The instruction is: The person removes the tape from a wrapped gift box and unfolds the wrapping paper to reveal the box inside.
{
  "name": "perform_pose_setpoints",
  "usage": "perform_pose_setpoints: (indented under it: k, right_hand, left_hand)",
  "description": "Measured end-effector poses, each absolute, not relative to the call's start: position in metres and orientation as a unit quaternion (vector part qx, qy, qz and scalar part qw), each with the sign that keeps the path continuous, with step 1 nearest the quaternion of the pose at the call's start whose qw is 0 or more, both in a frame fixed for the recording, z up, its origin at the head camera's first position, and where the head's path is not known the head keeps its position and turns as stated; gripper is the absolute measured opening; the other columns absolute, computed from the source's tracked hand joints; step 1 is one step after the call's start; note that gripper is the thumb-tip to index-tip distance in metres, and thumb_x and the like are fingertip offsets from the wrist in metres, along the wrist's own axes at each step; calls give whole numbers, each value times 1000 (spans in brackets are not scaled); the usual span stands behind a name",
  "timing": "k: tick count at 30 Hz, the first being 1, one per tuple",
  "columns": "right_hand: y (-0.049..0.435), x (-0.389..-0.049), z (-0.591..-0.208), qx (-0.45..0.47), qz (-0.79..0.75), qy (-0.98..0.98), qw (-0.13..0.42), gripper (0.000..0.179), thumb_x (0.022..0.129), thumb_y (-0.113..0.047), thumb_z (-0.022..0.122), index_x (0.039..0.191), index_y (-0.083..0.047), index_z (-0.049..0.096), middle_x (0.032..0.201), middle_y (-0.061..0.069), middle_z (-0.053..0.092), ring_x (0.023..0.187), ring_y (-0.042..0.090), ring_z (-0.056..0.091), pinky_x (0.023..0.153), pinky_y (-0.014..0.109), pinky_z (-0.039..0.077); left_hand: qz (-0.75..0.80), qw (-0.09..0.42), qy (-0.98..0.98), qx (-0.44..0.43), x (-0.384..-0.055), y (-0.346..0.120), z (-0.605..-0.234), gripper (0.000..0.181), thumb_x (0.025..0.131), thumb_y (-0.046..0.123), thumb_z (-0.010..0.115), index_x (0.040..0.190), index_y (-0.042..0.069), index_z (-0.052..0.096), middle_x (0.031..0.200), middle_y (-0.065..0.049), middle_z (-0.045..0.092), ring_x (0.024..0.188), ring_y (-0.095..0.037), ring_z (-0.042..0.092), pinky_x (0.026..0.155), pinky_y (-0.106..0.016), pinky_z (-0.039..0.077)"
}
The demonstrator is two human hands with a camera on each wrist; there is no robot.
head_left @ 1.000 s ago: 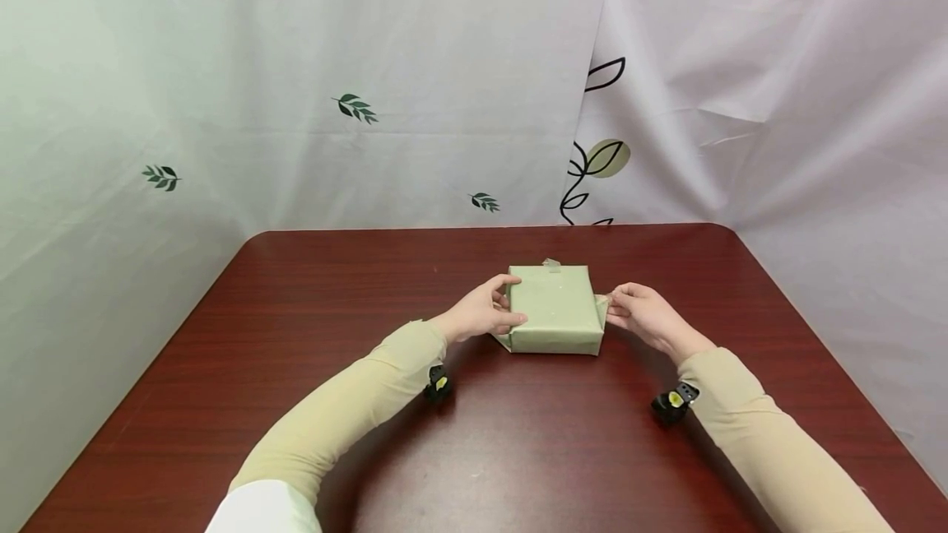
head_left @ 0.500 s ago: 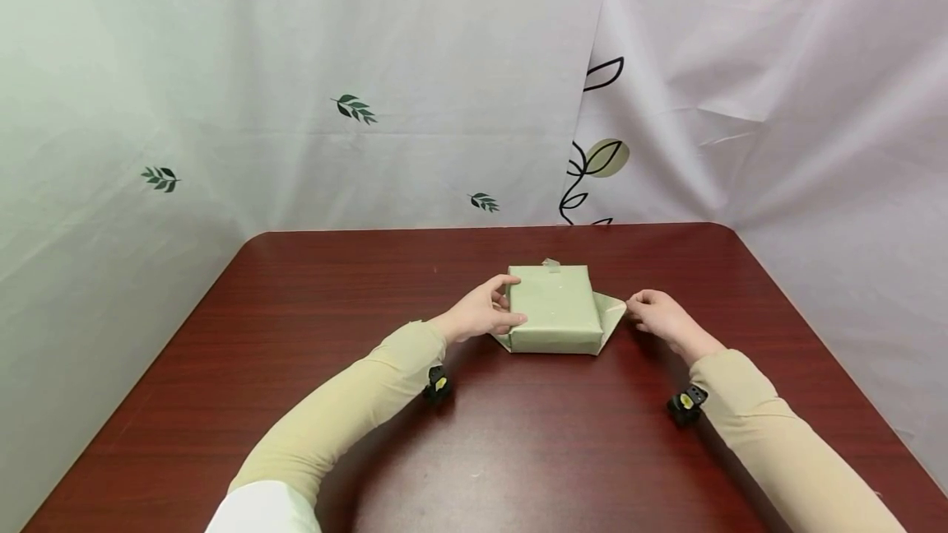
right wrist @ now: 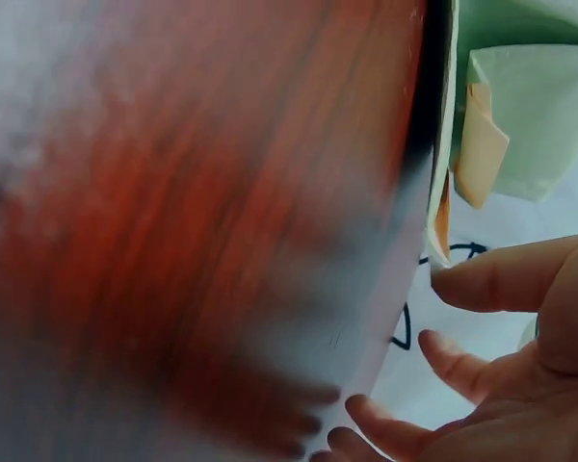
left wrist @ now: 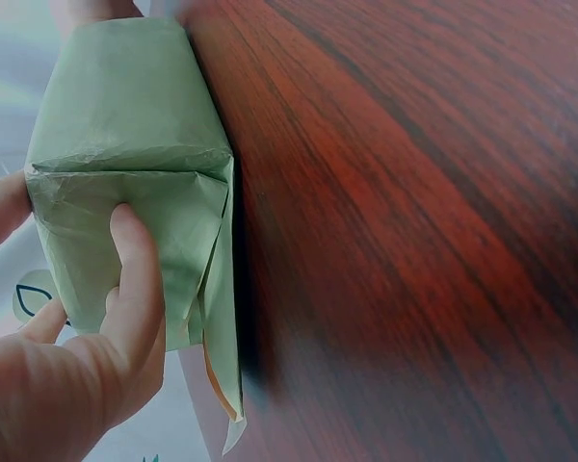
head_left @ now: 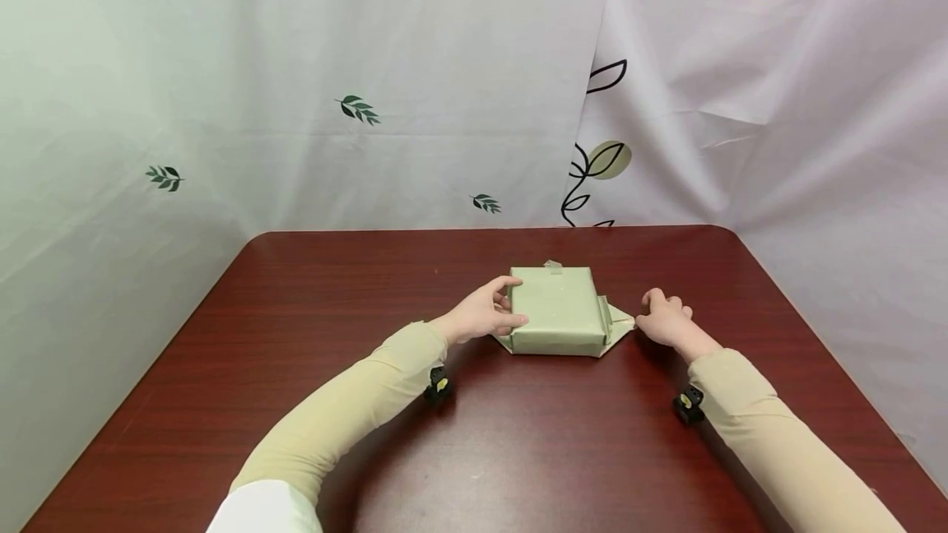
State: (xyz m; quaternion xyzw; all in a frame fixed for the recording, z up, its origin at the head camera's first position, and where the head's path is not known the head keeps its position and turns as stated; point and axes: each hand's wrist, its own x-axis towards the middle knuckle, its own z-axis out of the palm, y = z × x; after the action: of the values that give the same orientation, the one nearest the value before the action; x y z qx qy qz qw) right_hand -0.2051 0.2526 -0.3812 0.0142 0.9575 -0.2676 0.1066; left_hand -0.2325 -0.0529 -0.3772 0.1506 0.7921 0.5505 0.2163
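Note:
A box wrapped in pale green paper [head_left: 557, 303] lies on the table. My left hand [head_left: 481, 311] holds its left end, thumb and forefinger spread over the edge; in the left wrist view a finger presses the folded paper end [left wrist: 173, 221]. At the right end a pointed paper flap [head_left: 620, 324] sticks out low, with a smaller flap [right wrist: 539, 115] standing above it. My right hand [head_left: 665, 319] is at the flap's tip; in the right wrist view one digit touches the tip while the other fingers spread apart. A piece of clear tape [head_left: 553, 267] sticks up at the box's far edge.
The dark red wooden table [head_left: 355, 286] extends around the box on all sides. A pale curtain [head_left: 415, 64] with leaf prints hangs behind its far edge. Small black cameras are strapped at both wrists.
My right hand has moved right, away from the box's end. The right pointed flap has come down and outward, and a smaller flap now shows above it. The left hand stays in place.

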Motion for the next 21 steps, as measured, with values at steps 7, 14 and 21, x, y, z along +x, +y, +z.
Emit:
perform_pose_setpoints:
  k: [7, 14, 21]
  right_hand:
    - [261, -207, -380, 45, -276, 948, 149, 62, 85, -7, 51, 137, 3, 19, 128, 46, 13, 115, 61, 14, 88, 65, 27]
    - [267, -209, -375, 39, -294, 948, 114, 62, 88, -15, 50, 139, 5, 21, 132, 46, 14, 117, 61, 15, 88, 67, 24]
    - [255, -211, -365, 11, -310, 950, 40, 60, 90, -21, 53, 138, 5, 28, 136, 42, 22, 121, 60, 23, 90, 69, 26]
  left_hand:
    - [554, 222, 790, 145, -234, -53, -378, 65, 84, 5, 69, 141, 13, 40, 105, -15, 46, 76, -16, 54, 62, -24, 50]
    - [551, 216, 792, 147, -233, -53, -376, 64, 84, 5, 69, 141, 12, 40, 105, -15, 46, 75, -16, 53, 61, -23, 50]
    - [549, 219, 793, 148, -233, -52, -376, 65, 85, 5, 68, 142, 12, 39, 104, -14, 45, 75, -15, 53, 61, -23, 50]
